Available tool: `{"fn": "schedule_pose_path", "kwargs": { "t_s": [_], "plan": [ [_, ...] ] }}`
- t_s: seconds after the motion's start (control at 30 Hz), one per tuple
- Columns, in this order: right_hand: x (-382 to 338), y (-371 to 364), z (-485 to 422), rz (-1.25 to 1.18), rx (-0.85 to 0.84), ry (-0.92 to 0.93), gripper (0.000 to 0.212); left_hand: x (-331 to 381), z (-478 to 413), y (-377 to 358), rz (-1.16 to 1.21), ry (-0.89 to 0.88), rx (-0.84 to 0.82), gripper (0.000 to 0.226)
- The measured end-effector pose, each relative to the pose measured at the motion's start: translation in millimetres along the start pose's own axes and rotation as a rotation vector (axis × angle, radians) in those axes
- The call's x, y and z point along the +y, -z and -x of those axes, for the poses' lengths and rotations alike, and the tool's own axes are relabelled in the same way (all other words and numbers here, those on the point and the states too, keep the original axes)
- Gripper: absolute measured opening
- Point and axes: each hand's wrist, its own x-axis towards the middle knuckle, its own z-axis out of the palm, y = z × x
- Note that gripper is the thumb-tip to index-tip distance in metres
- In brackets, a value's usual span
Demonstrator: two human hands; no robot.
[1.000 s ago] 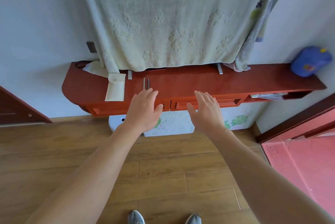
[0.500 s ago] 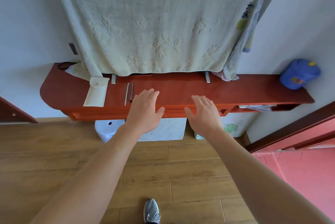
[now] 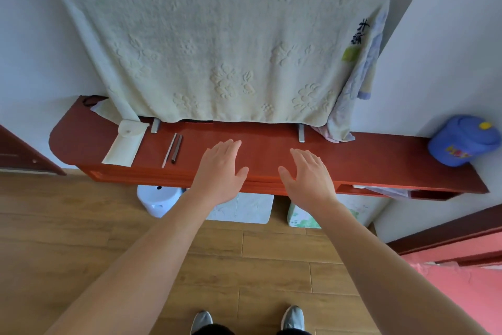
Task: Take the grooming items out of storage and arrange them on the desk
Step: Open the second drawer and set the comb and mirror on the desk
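Grooming tools, two slim metal sticks, lie side by side on the red-brown wooden desk, just right of one cream fabric snap-flap pouch.
Your pouch lies flat with its flap down, so its contents are hidden. Your left hand and right hand are palm-down over the desk's middle, fingers straight and slightly spread, holding nothing, apart from the tools. Half a second ago both hands were at the front edge; pouch and tools haven't shifted.
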Motion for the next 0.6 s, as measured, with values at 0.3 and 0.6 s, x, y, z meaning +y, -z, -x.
{"fn": "schedule_pose_path", "kwargs": {
  "t_s": [0.3,0.6],
  "plan": [
    [90.0,9.8,-21.2,-0.012,-0.087,0.025,0.061,54.5,-16.8,-47.3,0.004,0.109,0.016,0.062],
    [134.0,-41.3,-22.0,-0.030,-0.165,-0.068,0.058,31.0,-30.6,-108.5,-0.055,0.100,-0.074,0.059]
  ]
}}
